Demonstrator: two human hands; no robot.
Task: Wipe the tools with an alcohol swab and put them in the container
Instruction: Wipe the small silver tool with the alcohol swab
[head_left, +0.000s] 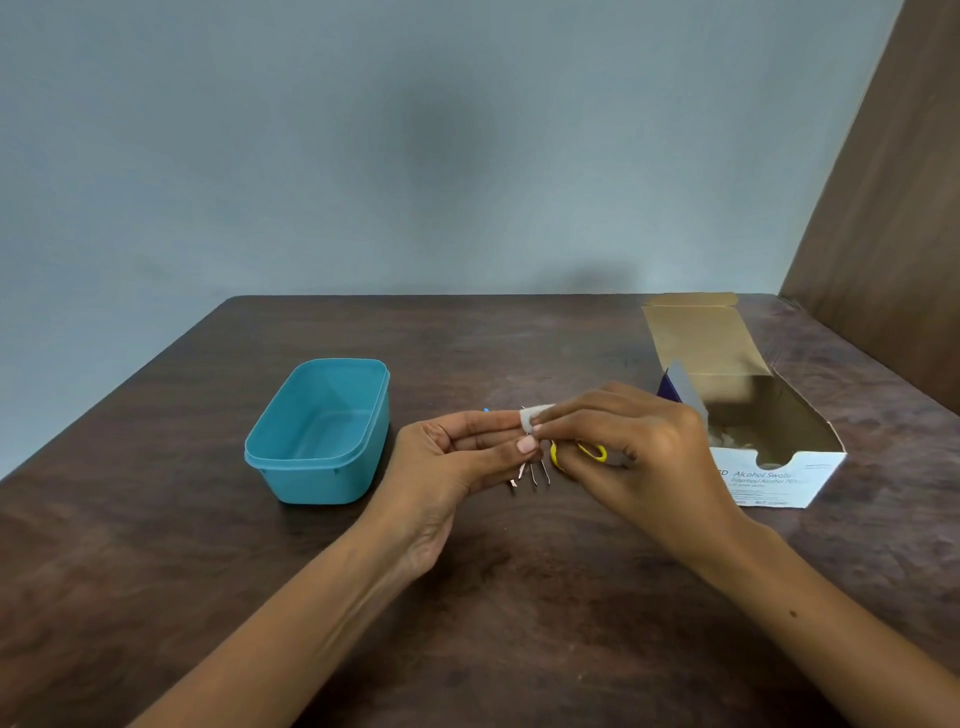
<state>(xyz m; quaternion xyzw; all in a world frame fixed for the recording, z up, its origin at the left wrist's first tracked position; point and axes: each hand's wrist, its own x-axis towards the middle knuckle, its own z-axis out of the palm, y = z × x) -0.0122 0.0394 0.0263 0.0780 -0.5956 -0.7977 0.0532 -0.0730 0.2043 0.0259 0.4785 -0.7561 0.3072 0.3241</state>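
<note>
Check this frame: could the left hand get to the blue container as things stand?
Probably yes. The blue container sits open on the table just beside the left hand, with nothing between them. That hand is busy, though: with the right hand it pinches a swab.

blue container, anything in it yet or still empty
Empty: the blue container stands lidless and its bare floor shows. The metal tools lie on the table below the hands.
</note>
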